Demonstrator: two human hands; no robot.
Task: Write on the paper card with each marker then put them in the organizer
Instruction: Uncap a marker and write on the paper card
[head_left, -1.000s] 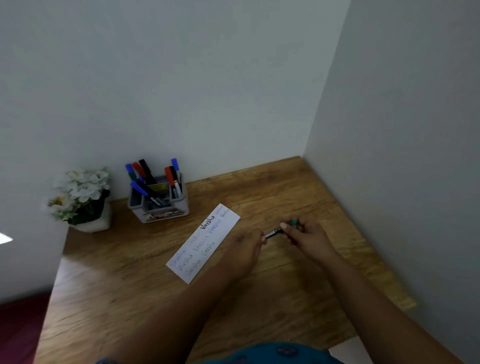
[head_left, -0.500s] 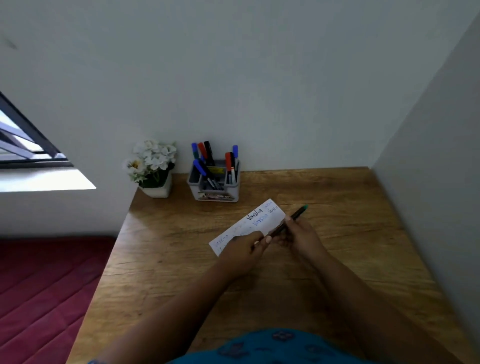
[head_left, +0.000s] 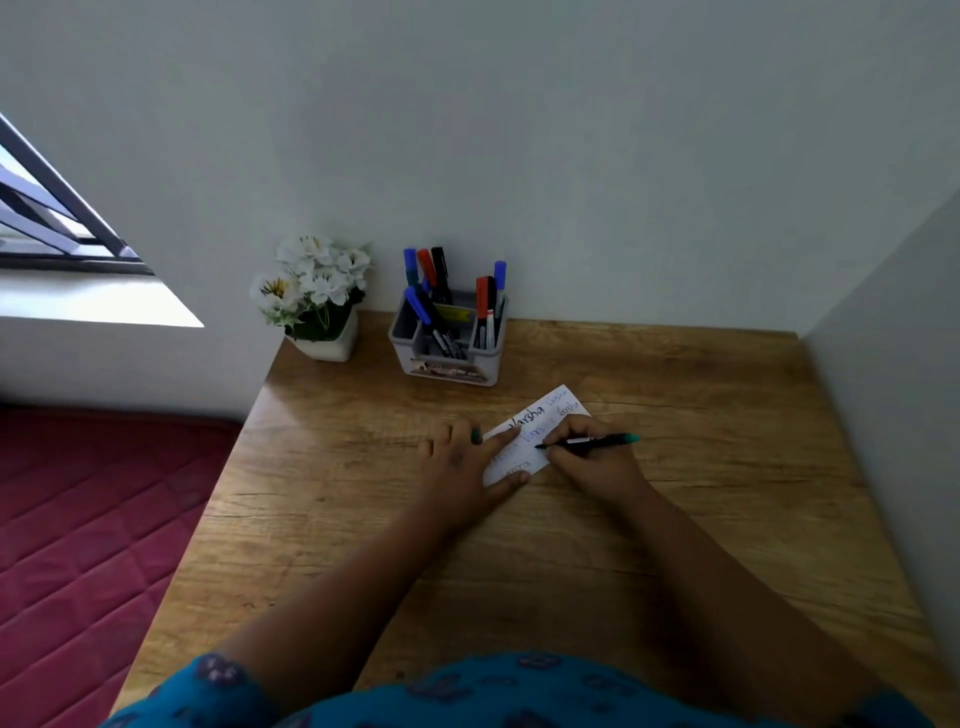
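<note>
Two hands are engaged: the card is pressed flat by the left, fingers spread; the marker is gripped by the right. Steady pressure is advised.

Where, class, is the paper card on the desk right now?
In the head view the paper card lies right of centre on the desk, just in front of the organizer, pressed by the left hand beside the right hand.

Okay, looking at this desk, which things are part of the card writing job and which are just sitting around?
Part of the job:
white paper card, left hand pressing it
green-ended black marker, gripped by right hand
green cap between left fingers
grey plastic organizer holding markers

Just sitting around:
white flowers in white pot
red mattress
</note>
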